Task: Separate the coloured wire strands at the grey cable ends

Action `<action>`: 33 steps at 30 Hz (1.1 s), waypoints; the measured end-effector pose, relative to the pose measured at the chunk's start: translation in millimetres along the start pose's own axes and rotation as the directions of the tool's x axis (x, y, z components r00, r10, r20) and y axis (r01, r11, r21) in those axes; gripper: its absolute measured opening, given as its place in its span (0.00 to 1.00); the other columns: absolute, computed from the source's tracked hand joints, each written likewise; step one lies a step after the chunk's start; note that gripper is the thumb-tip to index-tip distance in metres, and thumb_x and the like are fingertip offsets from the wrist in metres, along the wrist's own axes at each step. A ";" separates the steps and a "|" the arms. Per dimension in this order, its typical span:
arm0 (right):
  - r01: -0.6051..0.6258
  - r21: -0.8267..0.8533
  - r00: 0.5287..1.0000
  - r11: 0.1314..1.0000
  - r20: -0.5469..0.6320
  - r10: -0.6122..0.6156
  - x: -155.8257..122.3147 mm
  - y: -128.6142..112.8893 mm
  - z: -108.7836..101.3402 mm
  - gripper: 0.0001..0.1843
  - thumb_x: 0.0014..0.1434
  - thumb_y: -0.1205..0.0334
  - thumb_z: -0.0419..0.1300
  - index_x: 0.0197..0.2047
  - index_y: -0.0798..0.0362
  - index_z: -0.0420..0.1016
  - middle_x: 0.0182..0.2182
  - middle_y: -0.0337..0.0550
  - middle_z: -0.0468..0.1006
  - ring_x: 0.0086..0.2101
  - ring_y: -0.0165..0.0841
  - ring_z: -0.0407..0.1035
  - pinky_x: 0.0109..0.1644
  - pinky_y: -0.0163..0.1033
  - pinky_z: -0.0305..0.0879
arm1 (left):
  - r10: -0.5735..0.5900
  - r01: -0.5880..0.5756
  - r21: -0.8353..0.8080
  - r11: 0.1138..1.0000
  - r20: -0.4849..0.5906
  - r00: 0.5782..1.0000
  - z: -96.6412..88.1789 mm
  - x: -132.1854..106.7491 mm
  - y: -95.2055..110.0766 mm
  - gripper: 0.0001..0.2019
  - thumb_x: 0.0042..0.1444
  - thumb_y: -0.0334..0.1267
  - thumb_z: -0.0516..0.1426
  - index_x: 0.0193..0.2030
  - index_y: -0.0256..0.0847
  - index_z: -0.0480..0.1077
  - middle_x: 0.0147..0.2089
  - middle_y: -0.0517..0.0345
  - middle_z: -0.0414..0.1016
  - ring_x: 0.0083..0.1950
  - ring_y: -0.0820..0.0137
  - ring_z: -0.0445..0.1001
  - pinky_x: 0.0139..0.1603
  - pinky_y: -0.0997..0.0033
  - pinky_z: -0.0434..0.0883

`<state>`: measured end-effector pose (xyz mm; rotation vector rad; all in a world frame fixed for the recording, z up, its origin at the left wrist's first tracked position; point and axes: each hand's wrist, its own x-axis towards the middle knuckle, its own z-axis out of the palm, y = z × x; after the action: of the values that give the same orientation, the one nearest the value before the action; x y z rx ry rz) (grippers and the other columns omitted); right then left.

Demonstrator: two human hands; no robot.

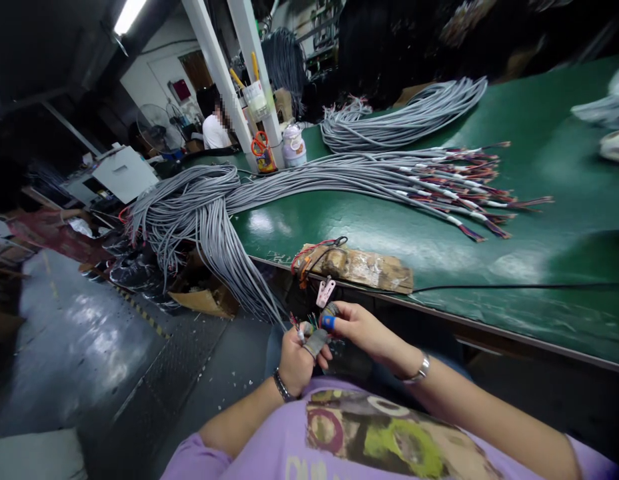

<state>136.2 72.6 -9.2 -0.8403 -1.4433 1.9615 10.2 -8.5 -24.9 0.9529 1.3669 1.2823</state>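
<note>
My left hand [298, 360] is closed around the end of a grey cable, with thin coloured wires [312, 321] fanning out above its taped fingers. My right hand [357, 327] is just to the right of these wires, thumb and forefinger pinched together; what lies between them is too small to make out. Blue tape wraps a right fingertip, and grey wrapping covers others. From the left hand, grey cables [239, 267] run up to a large bundle hanging over the bench edge. A pink clip [325, 292] sits just above the right hand, at a wooden block [369, 268].
The green bench [549, 253] carries a row of grey cables with stripped ends [454, 190] and a coiled bundle [404, 120]. A black cord [514, 287] crosses its front. A lidded container [293, 145] stands by the posts. A cardboard box [209, 300] is below. Other people work at left.
</note>
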 end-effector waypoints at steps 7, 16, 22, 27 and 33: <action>-0.102 0.183 0.993 0.978 -0.032 0.110 -1.4 2.0 1.7 0.16 0.44 0.51 0.65 0.28 0.54 0.68 0.23 0.36 0.71 0.26 0.28 0.65 0.31 0.35 0.58 | -0.013 0.010 -0.075 0.997 -0.047 0.999 1.6 0.8 -0.2 0.17 0.50 0.50 0.58 0.23 0.37 0.64 0.16 0.61 0.70 0.13 0.80 0.62 0.13 0.80 0.51; -0.029 0.092 0.999 0.995 -0.042 0.033 -0.9 4.6 6.7 0.16 0.43 0.52 0.66 0.25 0.56 0.71 0.21 0.37 0.71 0.23 0.26 0.60 0.29 0.34 0.55 | -0.017 0.011 -0.095 0.995 -0.064 0.998 1.4 0.9 0.3 0.16 0.50 0.49 0.58 0.23 0.37 0.64 0.16 0.61 0.70 0.13 0.80 0.62 0.13 0.80 0.50; -0.022 0.252 0.988 0.967 -0.141 0.059 0.7 11.6 3.6 0.15 0.45 0.52 0.66 0.23 0.54 0.68 0.19 0.34 0.66 0.22 0.25 0.57 0.28 0.33 0.56 | -0.046 0.024 -0.171 0.985 -0.127 0.991 2.9 2.6 5.2 0.16 0.48 0.48 0.59 0.24 0.37 0.64 0.16 0.62 0.69 0.12 0.80 0.61 0.13 0.80 0.49; -0.086 0.513 0.978 0.854 -0.121 0.171 12.5 6.9 -11.3 0.18 0.51 0.45 0.60 0.29 0.53 0.72 0.27 0.42 0.73 0.25 0.28 0.64 0.32 0.35 0.64 | -0.046 0.022 -0.283 0.959 -0.079 0.996 5.4 4.2 14.2 0.16 0.46 0.49 0.60 0.25 0.37 0.66 0.15 0.62 0.68 0.11 0.80 0.59 0.11 0.80 0.50; -0.052 0.554 0.998 0.831 0.008 0.057 27.9 0.5 -10.2 0.17 0.50 0.47 0.63 0.32 0.54 0.74 0.27 0.41 0.74 0.27 0.30 0.66 0.32 0.35 0.64 | -0.032 0.017 -0.321 0.947 -0.041 0.999 14.8 9.4 23.9 0.16 0.45 0.49 0.60 0.25 0.37 0.65 0.15 0.62 0.68 0.11 0.80 0.59 0.12 0.81 0.51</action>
<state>125.8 99.4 -16.4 -0.6180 -0.7635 2.2441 20.8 6.8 -1.7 0.6830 1.1546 1.4613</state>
